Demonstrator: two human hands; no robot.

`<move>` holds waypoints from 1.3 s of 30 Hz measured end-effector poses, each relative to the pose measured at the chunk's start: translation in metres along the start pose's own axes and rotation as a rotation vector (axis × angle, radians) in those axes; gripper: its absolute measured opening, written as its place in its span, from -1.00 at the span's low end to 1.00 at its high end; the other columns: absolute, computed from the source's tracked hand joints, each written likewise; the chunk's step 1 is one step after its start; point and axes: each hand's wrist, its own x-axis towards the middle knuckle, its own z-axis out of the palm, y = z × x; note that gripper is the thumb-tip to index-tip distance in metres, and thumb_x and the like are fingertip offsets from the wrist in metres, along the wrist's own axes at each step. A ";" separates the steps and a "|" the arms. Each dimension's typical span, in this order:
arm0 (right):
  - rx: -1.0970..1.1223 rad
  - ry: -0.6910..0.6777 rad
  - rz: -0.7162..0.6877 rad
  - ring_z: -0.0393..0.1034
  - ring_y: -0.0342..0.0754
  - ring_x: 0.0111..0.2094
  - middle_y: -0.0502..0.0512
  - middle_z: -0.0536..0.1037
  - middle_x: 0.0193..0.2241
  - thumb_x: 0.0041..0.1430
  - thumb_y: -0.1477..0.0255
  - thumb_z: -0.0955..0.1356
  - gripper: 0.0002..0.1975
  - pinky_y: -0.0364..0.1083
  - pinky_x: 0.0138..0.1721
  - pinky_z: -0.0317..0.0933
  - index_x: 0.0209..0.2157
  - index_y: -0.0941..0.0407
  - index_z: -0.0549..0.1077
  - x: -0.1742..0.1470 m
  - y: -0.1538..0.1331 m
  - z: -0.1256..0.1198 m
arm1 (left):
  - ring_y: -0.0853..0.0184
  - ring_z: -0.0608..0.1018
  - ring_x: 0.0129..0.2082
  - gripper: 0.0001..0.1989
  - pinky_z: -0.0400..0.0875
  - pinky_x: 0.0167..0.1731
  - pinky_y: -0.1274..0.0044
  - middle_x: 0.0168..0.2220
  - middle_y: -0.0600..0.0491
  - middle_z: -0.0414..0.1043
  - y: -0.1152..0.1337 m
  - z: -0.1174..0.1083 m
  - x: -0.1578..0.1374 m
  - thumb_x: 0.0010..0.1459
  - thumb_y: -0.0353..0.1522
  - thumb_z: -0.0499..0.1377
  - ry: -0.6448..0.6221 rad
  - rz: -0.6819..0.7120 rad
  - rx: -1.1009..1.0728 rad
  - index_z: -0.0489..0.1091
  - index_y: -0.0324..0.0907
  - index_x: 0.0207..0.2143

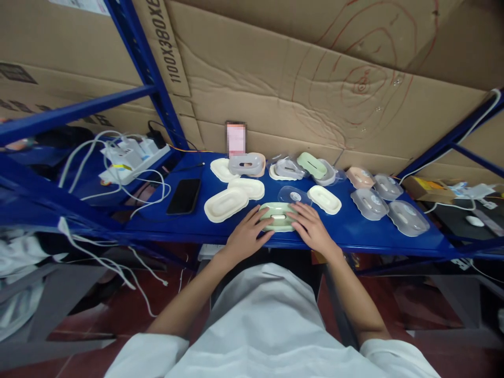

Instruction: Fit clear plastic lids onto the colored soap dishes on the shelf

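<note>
At the front edge of the blue shelf, a light green oval piece with a slot in its top [278, 222] sits between my hands. A cream strip shows through its slot. My left hand [249, 232] grips its left end, fingers at the back and thumb at the front. Its right end is held by my right hand [313, 226] in much the same way. Just behind lies a clear plastic cover [292, 195] with a round sticker. Cream oval trays [224, 205] lie to the left, and another cream tray [325, 199] lies to the right.
Farther back are a grey slotted piece [254, 167], a second green piece [312, 164] and a propped phone [236, 138]. Several covered cases [369, 203] stand on the right. A black phone [184, 196] and a cabled power strip [136, 164] are on the left.
</note>
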 end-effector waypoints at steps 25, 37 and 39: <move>-0.104 0.145 0.375 0.27 0.31 0.37 0.30 0.38 0.35 0.47 0.19 0.28 -0.51 0.34 0.21 0.33 0.34 -0.03 0.39 -0.001 0.019 0.014 | 0.01 0.38 0.39 -0.76 0.39 0.36 0.10 0.31 -0.17 0.35 -0.002 0.000 0.001 0.37 -0.28 0.27 0.077 -0.033 -0.081 0.51 -0.13 0.04; 0.190 0.097 0.048 0.14 0.13 0.47 0.16 0.37 0.38 0.56 0.26 0.21 -0.52 0.27 0.45 0.14 0.42 -0.07 0.30 0.000 -0.003 -0.002 | 0.03 0.16 0.52 -0.23 0.24 0.44 0.17 0.52 -0.13 0.00 0.000 -0.007 0.002 0.34 -0.18 0.31 -0.049 -0.197 -0.241 0.05 0.04 0.48; 0.187 0.054 -0.057 0.10 0.13 0.49 0.17 0.34 0.41 0.56 0.31 0.22 -0.51 0.28 0.47 0.11 0.44 -0.08 0.27 0.000 -0.009 -0.003 | 0.04 0.15 0.53 -0.10 0.22 0.45 0.19 0.53 -0.11 0.00 0.000 -0.007 0.003 0.29 -0.16 0.36 -0.084 -0.215 -0.284 -0.05 0.08 0.52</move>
